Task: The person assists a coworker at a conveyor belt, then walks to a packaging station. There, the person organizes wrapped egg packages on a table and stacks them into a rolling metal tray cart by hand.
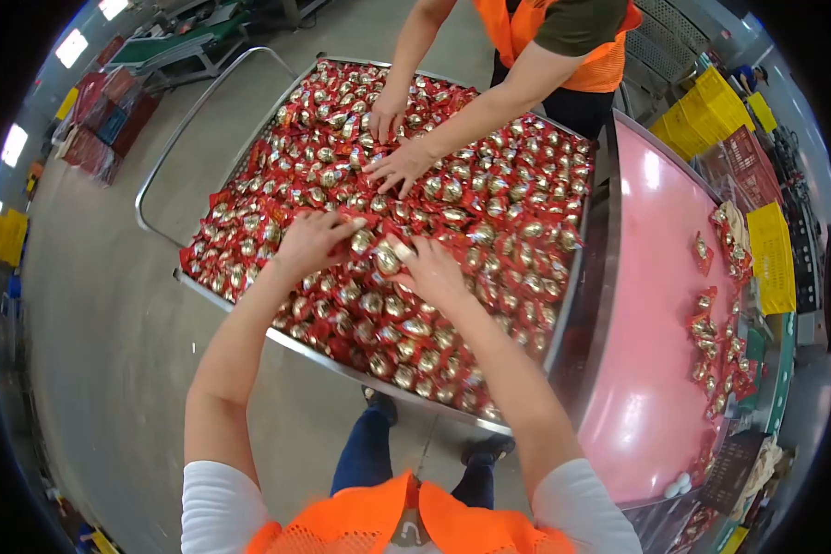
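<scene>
A metal-rimmed cart (379, 377) is heaped with small rounded pieces in shiny gold and red wrappers (406, 328). My left hand (316, 244) reaches over the near middle of the heap, its fingers curled at a wrapped piece (362, 242); part of the grip is hidden. Close by on the right, my right hand (434, 273) has its thumb and fingers bent around another gold and red wrapped piece (388, 259). Both hands are low, touching the heap.
Across the cart, a co-worker in an orange vest (600, 60) has both hands (404, 164) on the heap. On the right, a pink-surfaced table (651, 305) bears more wrapped pieces near yellow crates (770, 258). A bent metal handle (180, 138) juts out left.
</scene>
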{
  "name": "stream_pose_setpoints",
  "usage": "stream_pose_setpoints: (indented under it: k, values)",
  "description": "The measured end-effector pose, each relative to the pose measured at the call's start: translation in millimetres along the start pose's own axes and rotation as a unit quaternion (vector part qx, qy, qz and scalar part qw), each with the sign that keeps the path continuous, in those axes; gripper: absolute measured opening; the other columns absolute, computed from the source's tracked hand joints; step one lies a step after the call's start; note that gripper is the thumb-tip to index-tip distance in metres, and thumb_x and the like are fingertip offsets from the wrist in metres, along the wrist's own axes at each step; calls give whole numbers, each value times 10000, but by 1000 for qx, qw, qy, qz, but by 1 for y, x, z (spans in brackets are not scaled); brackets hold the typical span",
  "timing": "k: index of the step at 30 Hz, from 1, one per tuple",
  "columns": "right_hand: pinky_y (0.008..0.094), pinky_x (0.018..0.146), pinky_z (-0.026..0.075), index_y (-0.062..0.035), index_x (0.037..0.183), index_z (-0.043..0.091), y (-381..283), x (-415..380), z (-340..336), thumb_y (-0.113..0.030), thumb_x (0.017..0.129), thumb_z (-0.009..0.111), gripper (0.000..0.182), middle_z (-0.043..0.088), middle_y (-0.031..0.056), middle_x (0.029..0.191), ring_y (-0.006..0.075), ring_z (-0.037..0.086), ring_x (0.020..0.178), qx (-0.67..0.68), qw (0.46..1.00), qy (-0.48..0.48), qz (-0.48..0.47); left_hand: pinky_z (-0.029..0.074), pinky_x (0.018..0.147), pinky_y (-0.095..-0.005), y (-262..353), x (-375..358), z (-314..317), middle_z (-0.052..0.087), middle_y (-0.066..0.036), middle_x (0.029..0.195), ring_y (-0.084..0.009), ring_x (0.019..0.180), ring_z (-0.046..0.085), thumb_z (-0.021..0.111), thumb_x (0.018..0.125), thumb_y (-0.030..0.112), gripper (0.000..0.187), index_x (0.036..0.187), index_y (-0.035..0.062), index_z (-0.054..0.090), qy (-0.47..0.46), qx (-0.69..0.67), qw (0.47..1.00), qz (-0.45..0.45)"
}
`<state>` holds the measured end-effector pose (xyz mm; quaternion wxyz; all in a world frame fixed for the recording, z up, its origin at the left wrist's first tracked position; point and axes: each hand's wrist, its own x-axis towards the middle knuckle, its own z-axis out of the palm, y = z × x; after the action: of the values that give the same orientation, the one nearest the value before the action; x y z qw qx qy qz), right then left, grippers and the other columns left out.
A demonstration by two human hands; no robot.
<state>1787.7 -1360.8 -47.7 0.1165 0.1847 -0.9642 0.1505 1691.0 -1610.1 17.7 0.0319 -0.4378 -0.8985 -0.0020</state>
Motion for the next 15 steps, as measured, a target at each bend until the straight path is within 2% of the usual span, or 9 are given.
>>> stream_pose_setpoints:
  k: [2,4,6,7,9,11,13,14,15]
  values:
    - [419,735,554,-247,1494,347,-2,40,34,-444,849,670,747,520,133,1122,321,550,996,15,999,-29,34,422,940,-414,-45,15,26,574,-60,1175,-242,1089,582,730,807,402,657,1404,287,479,-58,15,998,-29]
    - [431,753,551,-243,1500,334,1,53,66,-456,860,656,747,518,138,1124,328,547,1008,11,996,-68,65,416,963,-416,-73,26,68,573,-75,1196,-267,1118,572,724,804,443,672,1408,286,475,-99,-13,994,-40]
    - [475,812,533,-234,1516,302,4,53,96,-511,890,600,747,515,160,1130,344,534,1061,-16,985,-144,88,388,1020,-457,-80,29,117,568,-96,1232,-313,1149,554,720,791,488,698,1411,285,472,-149,-6,989,-19]
    - [486,834,518,-229,1519,296,6,55,100,-549,893,563,752,516,170,1138,349,528,1080,-4,984,-154,94,356,1058,-512,-84,27,134,563,-118,1259,-364,1167,537,664,814,507,659,1403,273,483,-177,-77,980,-55]
    - [498,856,503,-224,1521,291,5,57,104,-586,895,527,761,518,180,1147,354,521,1099,8,980,-171,104,342,1066,-530,-90,26,148,563,-128,1260,-376,1168,533,628,822,490,642,1405,266,482,-180,-114,974,-70]
    - [499,869,484,-218,1518,301,-1,56,97,-638,881,486,785,524,193,1178,355,520,1103,35,964,-231,125,337,1060,-554,-86,21,137,561,-154,1248,-399,1172,522,552,815,453,634,1412,252,478,-179,-158,967,-85]
    - [483,886,481,-170,1455,398,-10,49,85,-611,858,550,758,534,215,1178,367,549,1086,75,975,-169,124,369,1004,-558,-77,10,131,566,-167,1231,-397,1143,532,587,793,439,646,1396,231,493,-97,-161,981,-48]
    - [480,950,461,-153,1408,459,-11,58,74,-608,852,561,726,532,220,1256,373,540,1151,107,957,-219,156,388,979,-537,-74,8,133,572,-165,1222,-390,1104,543,608,767,420,657,1384,222,507,-65,-190,978,-51]
    - [497,1030,417,-131,1408,462,-3,50,102,-606,849,565,741,466,239,1389,396,479,1262,115,971,-147,151,401,964,-513,-70,14,130,571,-153,1220,-380,1086,541,621,738,386,672,1380,215,516,-69,-198,977,-49]
